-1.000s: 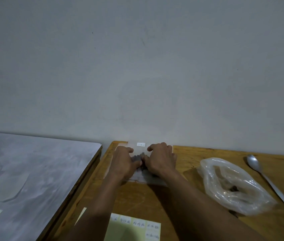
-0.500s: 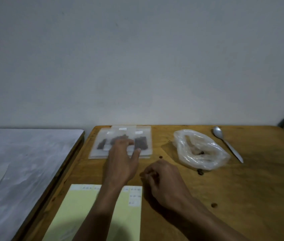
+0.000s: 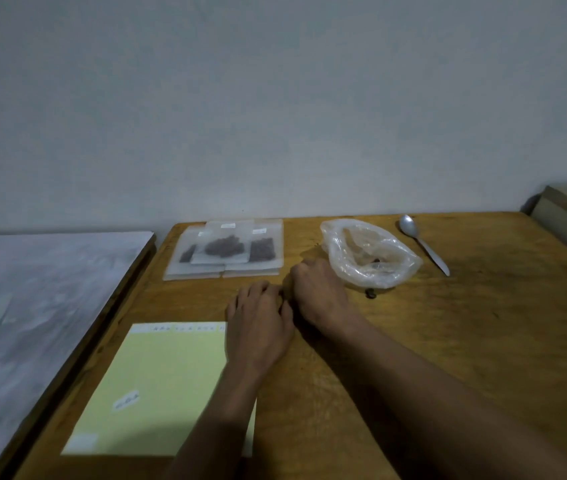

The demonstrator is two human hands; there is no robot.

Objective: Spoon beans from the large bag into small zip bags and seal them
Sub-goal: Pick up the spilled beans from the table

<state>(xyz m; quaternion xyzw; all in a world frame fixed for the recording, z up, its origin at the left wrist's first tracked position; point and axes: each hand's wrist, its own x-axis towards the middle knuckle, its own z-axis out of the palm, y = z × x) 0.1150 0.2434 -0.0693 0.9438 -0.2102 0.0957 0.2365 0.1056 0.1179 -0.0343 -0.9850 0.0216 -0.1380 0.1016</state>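
Grip: both hands rest knuckles-up on the table (image 3: 483, 341), fingers curled under; left hand (image 3: 258, 327) beside right hand (image 3: 320, 296), touching. Whether either holds anything I cannot tell.
Large bag: large bag (image 3: 368, 254) lies slumped open near the far edge, just beyond the right hand, only a few beans left inside.
Small zip bags: small zip bags (image 3: 226, 251) lie overlapped at the far left corner, dark beans showing inside.
Spoon: spoon (image 3: 422, 242) lies right of the large bag, untouched.
Stray bean: loose bean (image 3: 371, 292) beside the large bag.
Handling: thin film, probably light, limp and slippery; best pinched at the zip strip.
Writing: white labels on the bags and on the yellow sheet (image 3: 157, 382), too small to read.
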